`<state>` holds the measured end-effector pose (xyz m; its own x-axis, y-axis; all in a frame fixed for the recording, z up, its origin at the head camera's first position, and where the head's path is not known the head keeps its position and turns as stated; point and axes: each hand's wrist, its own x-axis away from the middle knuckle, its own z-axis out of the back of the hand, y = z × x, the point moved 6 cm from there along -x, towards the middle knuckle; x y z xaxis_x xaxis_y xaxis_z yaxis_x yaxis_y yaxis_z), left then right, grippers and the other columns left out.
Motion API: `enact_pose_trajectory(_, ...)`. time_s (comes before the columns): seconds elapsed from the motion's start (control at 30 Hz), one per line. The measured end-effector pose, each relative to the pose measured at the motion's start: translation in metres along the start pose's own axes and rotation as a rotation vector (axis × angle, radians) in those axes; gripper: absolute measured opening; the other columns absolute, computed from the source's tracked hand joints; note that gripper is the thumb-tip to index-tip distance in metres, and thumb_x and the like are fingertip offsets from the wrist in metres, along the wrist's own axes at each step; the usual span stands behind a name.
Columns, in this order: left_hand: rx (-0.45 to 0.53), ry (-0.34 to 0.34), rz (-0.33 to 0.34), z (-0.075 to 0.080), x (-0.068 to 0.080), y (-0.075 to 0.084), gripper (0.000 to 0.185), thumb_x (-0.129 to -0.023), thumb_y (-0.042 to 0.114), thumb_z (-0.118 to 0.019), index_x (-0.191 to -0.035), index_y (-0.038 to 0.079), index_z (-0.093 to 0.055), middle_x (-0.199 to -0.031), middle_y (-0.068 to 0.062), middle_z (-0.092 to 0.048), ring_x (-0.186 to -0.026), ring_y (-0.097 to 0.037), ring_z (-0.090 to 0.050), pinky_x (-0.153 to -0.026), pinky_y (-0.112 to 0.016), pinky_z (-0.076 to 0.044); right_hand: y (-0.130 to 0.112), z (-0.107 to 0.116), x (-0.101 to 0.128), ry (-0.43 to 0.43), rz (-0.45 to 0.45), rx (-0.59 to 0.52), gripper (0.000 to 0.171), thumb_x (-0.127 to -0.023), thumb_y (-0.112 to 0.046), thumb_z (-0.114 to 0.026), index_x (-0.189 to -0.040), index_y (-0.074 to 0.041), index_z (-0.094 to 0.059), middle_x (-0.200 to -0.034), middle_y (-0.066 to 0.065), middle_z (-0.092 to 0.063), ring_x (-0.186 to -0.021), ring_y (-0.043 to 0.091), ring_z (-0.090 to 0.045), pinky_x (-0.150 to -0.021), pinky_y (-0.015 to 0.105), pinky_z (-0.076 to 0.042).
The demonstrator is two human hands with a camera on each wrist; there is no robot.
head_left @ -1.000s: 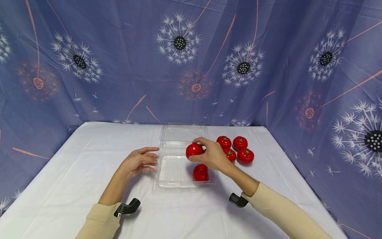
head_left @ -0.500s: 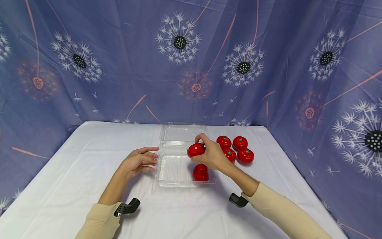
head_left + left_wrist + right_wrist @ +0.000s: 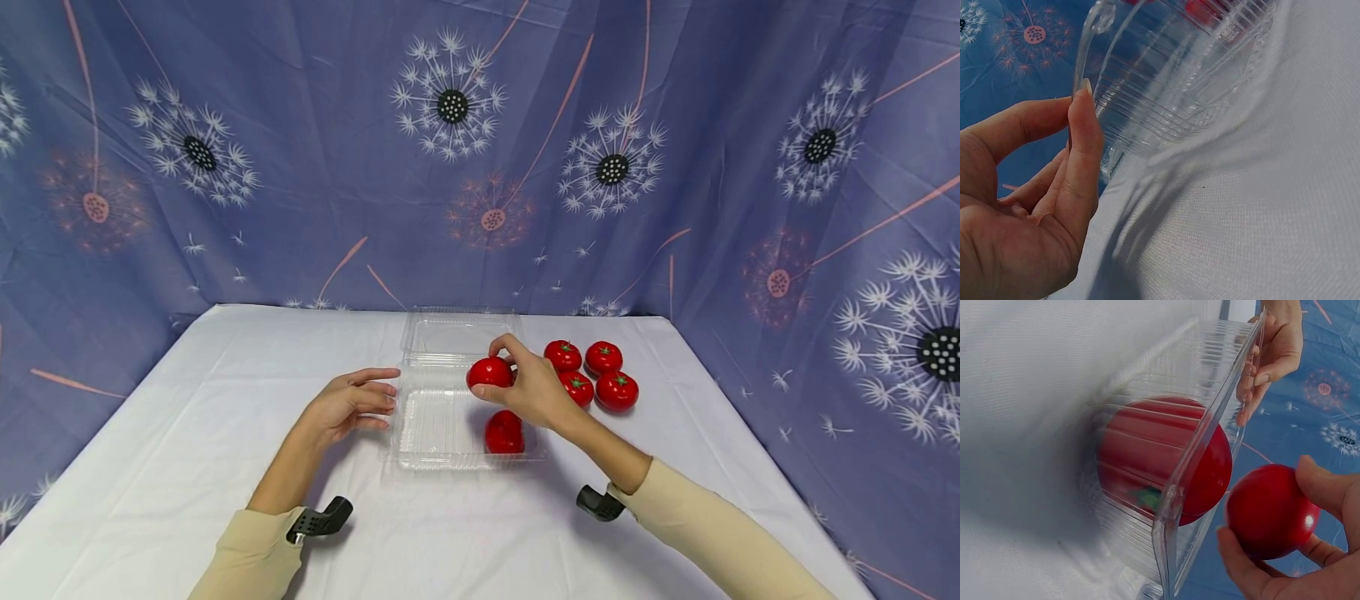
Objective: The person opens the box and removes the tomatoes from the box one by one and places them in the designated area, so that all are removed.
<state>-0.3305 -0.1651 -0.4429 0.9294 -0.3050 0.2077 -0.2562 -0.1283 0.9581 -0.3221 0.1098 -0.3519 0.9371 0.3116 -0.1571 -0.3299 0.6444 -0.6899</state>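
Note:
My right hand (image 3: 534,390) holds a red tomato (image 3: 489,377) between thumb and fingers, raised over the clear plastic container (image 3: 431,425). In the right wrist view that tomato (image 3: 1272,512) appears beyond the container's rim (image 3: 1210,419), its stem side out of sight. A second tomato (image 3: 505,433) lies inside, at the container's near right corner; its green stem shows through the ribbed wall in the right wrist view. At the container's left side, my left hand (image 3: 356,404) pinches the rim, thumb and forefinger meeting at the plastic edge in the left wrist view.
The container's hinged lid (image 3: 461,335) lies folded back at the far side. Several more tomatoes (image 3: 617,392) with green stems sit grouped right of it on the white tablecloth (image 3: 187,433). A blue dandelion-patterned curtain (image 3: 330,150) surrounds the table's back and sides.
The held tomato shifts slightly right, then back left, and turns a little in the right hand's fingers. The left hand and the container stay in place.

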Motion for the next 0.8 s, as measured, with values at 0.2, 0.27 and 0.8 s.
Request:
enact_pose_trajectory(0.2, 0.003, 0.001, -0.001, 0.0010, -0.0009, -0.0008, 0.066, -0.088, -0.004, -0.065, -0.150, -0.004, -0.042, -0.111, -0.008, -0.064, -0.080, -0.014, -0.070, -0.068, -0.030, -0.064, -0.0001, 0.0006, 0.0008, -0.004, -0.024, -0.046, 0.049, -0.075, -0.016, -0.087, -0.112, -0.019, -0.055, -0.114, 0.013, -0.069, -0.093, 0.027, -0.067, -0.072, 0.036, -0.064)
enact_pose_trajectory(0.27, 0.003, 0.001, -0.002, 0.0009, -0.0007, -0.0008, 0.066, -0.088, -0.005, -0.065, -0.150, -0.004, -0.042, -0.111, -0.008, -0.064, -0.080, -0.014, -0.070, -0.068, -0.030, -0.064, 0.0000, 0.0011, 0.0006, 0.000, -0.021, -0.040, 0.048, -0.074, -0.015, -0.087, -0.109, -0.019, -0.054, -0.112, 0.013, -0.069, -0.091, 0.027, -0.067, -0.071, 0.036, -0.064)
enact_pose_trajectory(0.8, 0.009, 0.011, 0.000, 0.0008, -0.0002, -0.0006, 0.065, -0.087, -0.005, -0.065, -0.148, -0.004, -0.044, -0.110, -0.007, -0.064, -0.079, -0.013, -0.071, -0.067, -0.030, -0.064, 0.0000, 0.0044, 0.0021, 0.049, 0.004, 0.018, 0.050, -0.072, -0.021, -0.092, -0.104, -0.019, -0.055, -0.118, 0.015, -0.071, -0.096, 0.026, -0.071, -0.072, 0.035, -0.062)
